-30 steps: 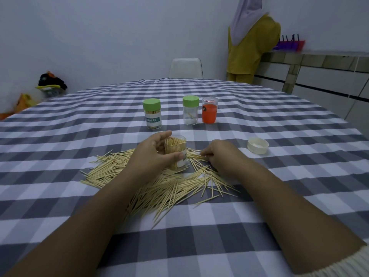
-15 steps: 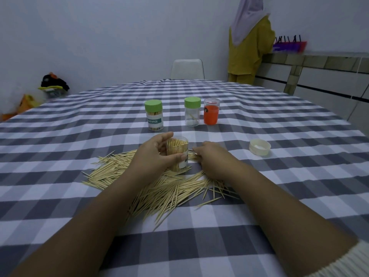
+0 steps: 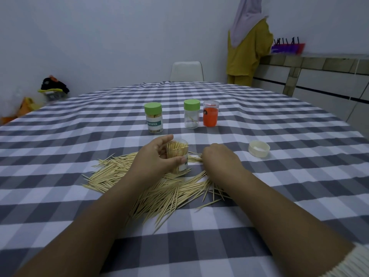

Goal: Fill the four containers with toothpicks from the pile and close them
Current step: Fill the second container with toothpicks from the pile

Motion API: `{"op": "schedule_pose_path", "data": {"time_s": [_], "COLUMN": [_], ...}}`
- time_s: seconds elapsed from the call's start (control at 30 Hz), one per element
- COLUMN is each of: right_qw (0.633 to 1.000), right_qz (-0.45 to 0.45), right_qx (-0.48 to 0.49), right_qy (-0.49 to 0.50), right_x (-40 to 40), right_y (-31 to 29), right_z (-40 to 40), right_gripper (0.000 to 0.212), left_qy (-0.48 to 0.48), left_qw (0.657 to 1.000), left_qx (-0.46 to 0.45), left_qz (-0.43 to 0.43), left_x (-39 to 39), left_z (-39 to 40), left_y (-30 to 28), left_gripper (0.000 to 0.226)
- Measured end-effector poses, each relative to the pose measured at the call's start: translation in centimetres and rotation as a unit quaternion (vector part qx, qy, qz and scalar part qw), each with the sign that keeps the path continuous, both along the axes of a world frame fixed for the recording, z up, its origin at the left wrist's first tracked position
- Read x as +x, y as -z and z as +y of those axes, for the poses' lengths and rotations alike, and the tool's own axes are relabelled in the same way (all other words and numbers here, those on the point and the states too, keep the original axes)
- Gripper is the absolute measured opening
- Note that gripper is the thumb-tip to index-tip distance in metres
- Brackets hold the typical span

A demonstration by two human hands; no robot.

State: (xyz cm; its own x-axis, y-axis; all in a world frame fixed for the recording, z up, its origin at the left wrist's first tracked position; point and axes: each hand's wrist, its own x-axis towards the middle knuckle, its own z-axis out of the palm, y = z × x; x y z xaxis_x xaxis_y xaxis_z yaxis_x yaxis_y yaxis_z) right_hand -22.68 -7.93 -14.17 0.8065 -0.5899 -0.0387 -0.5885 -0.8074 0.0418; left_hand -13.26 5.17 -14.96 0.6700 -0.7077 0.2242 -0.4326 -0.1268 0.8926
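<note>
Right hand (image 3: 219,158) fingers hidden beside the pile (image 3: 159,188), grip undeterminable; left hand (image 3: 157,158) grasps open container (image 3: 177,154), packed with toothpicks.

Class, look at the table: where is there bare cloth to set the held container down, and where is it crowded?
Bare cloth lies between the labelled container and the left hand, and between the right hand and the white lid. It is crowded around the toothpick pile, under the held container.
</note>
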Motion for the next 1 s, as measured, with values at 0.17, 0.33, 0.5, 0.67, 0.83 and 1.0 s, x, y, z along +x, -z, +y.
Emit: {"op": "schedule_pose_path", "data": {"time_s": [0.17,0.33,0.5,0.67,0.83,1.0], "right_qw": [0.981,0.822,0.678,0.623,0.710,0.737], "right_qz": [-0.129,-0.408,-0.549,-0.606,-0.516,-0.489], "right_qx": [0.137,0.394,0.488,0.493,0.479,0.465], "right_qy": [0.048,0.049,0.006,-0.024,-0.024,-0.032], "right_x": [-0.5,-1.7,-1.0,-0.6,-0.6,-1.0], "right_y": [-1.2,-1.1,-1.2,-0.9,-0.3,-0.5], "right_z": [-1.3,-1.7,-0.6,0.5,1.1,1.4], "right_gripper": [0.021,0.017,0.019,0.019,0.017,0.020], "left_qy": [0.003,0.017,0.029,0.030,0.025,0.020], "left_qw": [1.000,1.000,1.000,0.999,1.000,1.000], "left_qx": [-0.001,0.005,0.009,0.012,0.006,0.005], "left_qz": [0.010,0.004,-0.004,-0.009,-0.010,-0.017], "left_x": [-0.2,-0.8,-1.3,-1.4,-1.3,-1.0], "left_z": [-0.1,-0.3,-0.5,-0.5,-0.6,-0.5], "left_y": [0.0,0.3,0.3,0.5,0.6,0.7], "left_gripper": [0.076,0.077,0.078,0.080,0.081,0.081]}}
